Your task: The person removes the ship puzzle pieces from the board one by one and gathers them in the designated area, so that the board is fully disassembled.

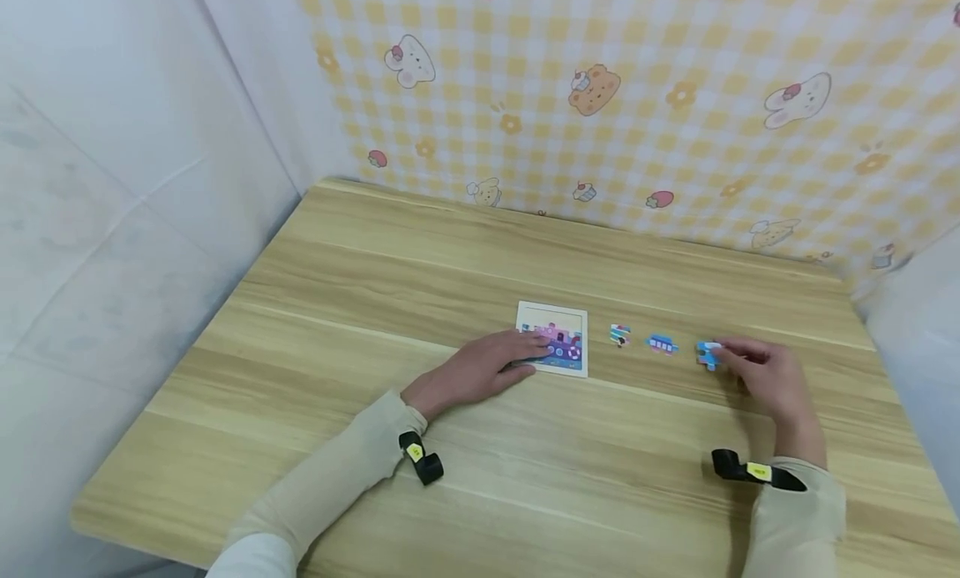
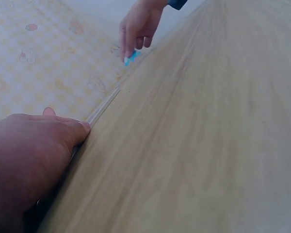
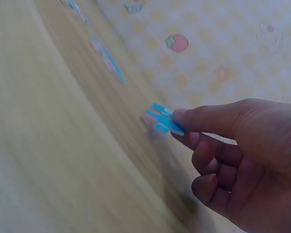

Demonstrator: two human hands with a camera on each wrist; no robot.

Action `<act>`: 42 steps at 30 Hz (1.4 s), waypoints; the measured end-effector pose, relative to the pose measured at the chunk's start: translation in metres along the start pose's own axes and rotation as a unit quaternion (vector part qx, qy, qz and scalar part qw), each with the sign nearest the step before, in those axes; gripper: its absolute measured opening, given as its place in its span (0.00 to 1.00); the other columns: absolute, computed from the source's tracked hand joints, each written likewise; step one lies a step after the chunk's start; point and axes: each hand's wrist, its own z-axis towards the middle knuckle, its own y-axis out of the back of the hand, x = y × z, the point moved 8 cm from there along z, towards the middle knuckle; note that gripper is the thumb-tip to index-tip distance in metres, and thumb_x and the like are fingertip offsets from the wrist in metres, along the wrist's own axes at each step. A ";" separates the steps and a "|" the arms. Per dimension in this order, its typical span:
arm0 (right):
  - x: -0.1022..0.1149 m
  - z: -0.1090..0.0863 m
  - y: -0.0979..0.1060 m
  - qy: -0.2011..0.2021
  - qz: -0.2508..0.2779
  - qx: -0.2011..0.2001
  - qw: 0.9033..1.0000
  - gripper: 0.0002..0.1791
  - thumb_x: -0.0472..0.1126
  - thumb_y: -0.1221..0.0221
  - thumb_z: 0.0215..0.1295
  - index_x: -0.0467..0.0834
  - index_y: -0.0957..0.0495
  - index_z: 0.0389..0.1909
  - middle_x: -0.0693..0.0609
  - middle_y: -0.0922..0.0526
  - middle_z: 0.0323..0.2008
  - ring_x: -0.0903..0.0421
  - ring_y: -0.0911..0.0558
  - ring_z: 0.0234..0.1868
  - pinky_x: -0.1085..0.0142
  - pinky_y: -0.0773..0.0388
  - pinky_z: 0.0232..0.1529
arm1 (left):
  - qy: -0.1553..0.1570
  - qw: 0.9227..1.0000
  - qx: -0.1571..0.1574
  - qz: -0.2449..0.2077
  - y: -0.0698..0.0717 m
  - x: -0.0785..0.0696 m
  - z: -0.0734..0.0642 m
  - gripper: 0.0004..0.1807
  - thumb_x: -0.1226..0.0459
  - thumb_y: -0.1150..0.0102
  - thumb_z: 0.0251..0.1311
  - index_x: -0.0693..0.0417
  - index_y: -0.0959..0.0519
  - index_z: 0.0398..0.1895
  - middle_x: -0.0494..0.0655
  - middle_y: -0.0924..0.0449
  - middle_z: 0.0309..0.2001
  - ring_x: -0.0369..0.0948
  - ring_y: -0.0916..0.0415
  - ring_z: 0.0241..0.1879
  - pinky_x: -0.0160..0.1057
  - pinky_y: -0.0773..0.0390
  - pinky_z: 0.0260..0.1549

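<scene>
Between thumb and index finger my right hand (image 1: 765, 374) pinches a blue jigsaw piece (image 3: 162, 119), held close over the table at the right end of a row. My left hand (image 1: 487, 365) rests with its fingers stretched out over the left side of a white-framed puzzle board (image 1: 555, 371), whose picture shows a pink and purple ship. Part of the board is hidden under those fingers. To the right of the board lie two loose pieces: a striped jigsaw piece (image 1: 620, 335) and a blue and pink jigsaw piece (image 1: 662, 344).
The wooden table (image 1: 570, 469) carries all of this. Behind it hangs a yellow checked cloth (image 1: 637, 136) with cartoon animals, and a white curtain (image 1: 135, 186) runs down the left side. Each sleeve wears a black wrist camera (image 1: 422, 457).
</scene>
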 end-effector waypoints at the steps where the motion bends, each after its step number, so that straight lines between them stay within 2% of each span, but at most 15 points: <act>1: -0.004 0.000 0.001 -0.006 -0.004 -0.001 1.000 0.27 0.57 0.37 0.72 0.39 0.15 0.57 0.76 0.20 0.33 0.65 0.25 0.33 0.72 0.25 0.30 | 0.000 1.000 0.001 0.001 0.000 0.000 0.000 0.24 0.55 0.50 0.80 0.47 0.28 0.75 0.41 0.35 0.77 0.40 0.41 0.77 0.38 0.48 0.78; 5: -0.014 0.002 0.004 -0.019 -0.019 -0.005 1.000 0.28 0.56 0.37 0.73 0.37 0.16 0.58 0.77 0.21 0.31 0.66 0.26 0.32 0.73 0.26 0.30 | 0.004 1.000 0.002 0.001 -0.001 0.000 0.000 0.24 0.55 0.50 0.80 0.47 0.29 0.75 0.41 0.35 0.77 0.40 0.42 0.77 0.38 0.48 0.78; 10: -0.016 0.004 0.003 -0.021 -0.037 -0.010 0.999 0.28 0.54 0.39 0.75 0.33 0.18 0.59 0.77 0.23 0.35 0.68 0.28 0.36 0.76 0.27 0.32 | 0.005 1.000 -0.002 -0.002 0.000 0.000 0.001 0.24 0.55 0.50 0.80 0.47 0.28 0.75 0.41 0.35 0.77 0.40 0.41 0.77 0.40 0.47 0.78; 15: -0.014 0.005 0.003 -0.013 -0.062 -0.023 0.998 0.25 0.52 0.39 0.75 0.33 0.16 0.57 0.67 0.17 0.38 0.74 0.29 0.38 0.77 0.29 0.35 | 0.007 1.000 -0.001 0.000 -0.001 -0.001 0.002 0.24 0.54 0.50 0.80 0.46 0.28 0.75 0.41 0.35 0.77 0.40 0.41 0.77 0.40 0.47 0.78; 18: -0.010 0.005 0.005 0.002 -0.079 -0.033 0.996 0.23 0.49 0.38 0.75 0.33 0.16 0.55 0.61 0.14 0.37 0.76 0.29 0.35 0.77 0.29 0.33 | 0.007 1.000 -0.001 0.004 -0.001 -0.001 0.002 0.24 0.54 0.51 0.81 0.46 0.28 0.75 0.41 0.35 0.77 0.40 0.41 0.77 0.40 0.47 0.78; 22: 0.001 0.002 0.008 0.027 -0.047 -0.045 0.997 0.22 0.45 0.40 0.76 0.31 0.19 0.58 0.64 0.19 0.38 0.74 0.25 0.30 0.75 0.26 0.27 | 0.005 1.000 0.002 0.002 -0.002 -0.001 0.002 0.24 0.55 0.51 0.81 0.48 0.29 0.75 0.42 0.35 0.77 0.40 0.41 0.77 0.40 0.48 0.78; 26: 0.031 -0.001 0.008 0.080 -0.006 -0.073 0.994 0.19 0.43 0.41 0.76 0.31 0.19 0.56 0.71 0.23 0.35 0.71 0.24 0.29 0.75 0.27 0.24 | 0.004 1.000 0.003 0.004 -0.001 0.000 0.002 0.24 0.55 0.51 0.81 0.48 0.29 0.75 0.42 0.36 0.77 0.41 0.42 0.77 0.39 0.49 0.78; 28: 0.056 -0.001 -0.004 0.122 -0.001 -0.077 0.990 0.17 0.42 0.40 0.76 0.32 0.17 0.52 0.67 0.19 0.33 0.70 0.24 0.28 0.75 0.28 0.24 | 0.002 1.000 0.002 0.010 0.000 0.000 0.001 0.24 0.55 0.51 0.81 0.47 0.29 0.75 0.41 0.36 0.77 0.40 0.42 0.78 0.38 0.49 0.78; 29: 0.070 -0.001 -0.014 0.142 0.004 -0.064 0.988 0.16 0.41 0.40 0.76 0.32 0.17 0.52 0.62 0.17 0.34 0.68 0.24 0.28 0.75 0.28 0.24 | 0.001 1.000 0.002 0.014 0.002 0.000 0.001 0.25 0.55 0.51 0.81 0.47 0.30 0.76 0.42 0.36 0.77 0.40 0.42 0.78 0.38 0.50 0.78; 32: 0.110 0.001 -0.058 0.194 0.025 0.008 0.981 0.13 0.38 0.41 0.77 0.33 0.16 0.52 0.46 0.13 0.38 0.63 0.22 0.31 0.73 0.26 0.27 | -0.004 1.000 0.005 0.028 0.005 0.000 0.000 0.25 0.55 0.52 0.81 0.48 0.31 0.76 0.42 0.38 0.78 0.41 0.43 0.78 0.39 0.49 0.78; 34: 0.133 0.001 -0.092 0.214 0.046 0.075 0.973 0.14 0.37 0.43 0.77 0.33 0.17 0.54 0.39 0.14 0.39 0.59 0.19 0.32 0.71 0.24 0.29 | -0.007 0.999 0.008 0.035 0.005 -0.001 -0.001 0.25 0.56 0.53 0.81 0.48 0.32 0.77 0.43 0.39 0.78 0.41 0.43 0.78 0.41 0.47 0.78; 36: 0.149 0.000 -0.124 0.227 0.057 0.134 0.963 0.14 0.37 0.44 0.78 0.34 0.17 0.56 0.39 0.14 0.39 0.55 0.19 0.34 0.69 0.22 0.32 | -0.011 0.999 0.009 0.037 0.005 -0.004 -0.002 0.25 0.56 0.53 0.81 0.48 0.32 0.77 0.44 0.39 0.79 0.43 0.43 0.78 0.43 0.45 0.78; 38: 0.161 -0.001 -0.148 0.233 0.071 0.170 0.955 0.14 0.37 0.46 0.79 0.34 0.19 0.57 0.41 0.15 0.37 0.53 0.19 0.34 0.67 0.21 0.34 | -0.019 0.999 0.008 0.035 0.005 -0.007 -0.002 0.25 0.57 0.53 0.81 0.50 0.32 0.77 0.45 0.39 0.79 0.44 0.43 0.78 0.45 0.44 0.77; 40: 0.165 -0.001 -0.164 0.231 0.067 0.180 0.954 0.14 0.36 0.47 0.80 0.34 0.19 0.57 0.44 0.16 0.35 0.53 0.20 0.34 0.67 0.21 0.36 | -0.023 0.999 0.013 0.033 0.003 -0.009 -0.002 0.25 0.57 0.54 0.82 0.51 0.32 0.77 0.46 0.40 0.79 0.44 0.44 0.79 0.44 0.44 0.77; 42: 0.166 -0.001 -0.172 0.222 0.062 0.174 0.957 0.14 0.35 0.48 0.80 0.34 0.19 0.56 0.46 0.17 0.32 0.53 0.21 0.33 0.65 0.22 0.35 | -0.024 0.999 0.018 0.039 0.002 -0.011 -0.003 0.25 0.57 0.55 0.82 0.51 0.32 0.77 0.46 0.41 0.79 0.43 0.45 0.79 0.43 0.44 0.77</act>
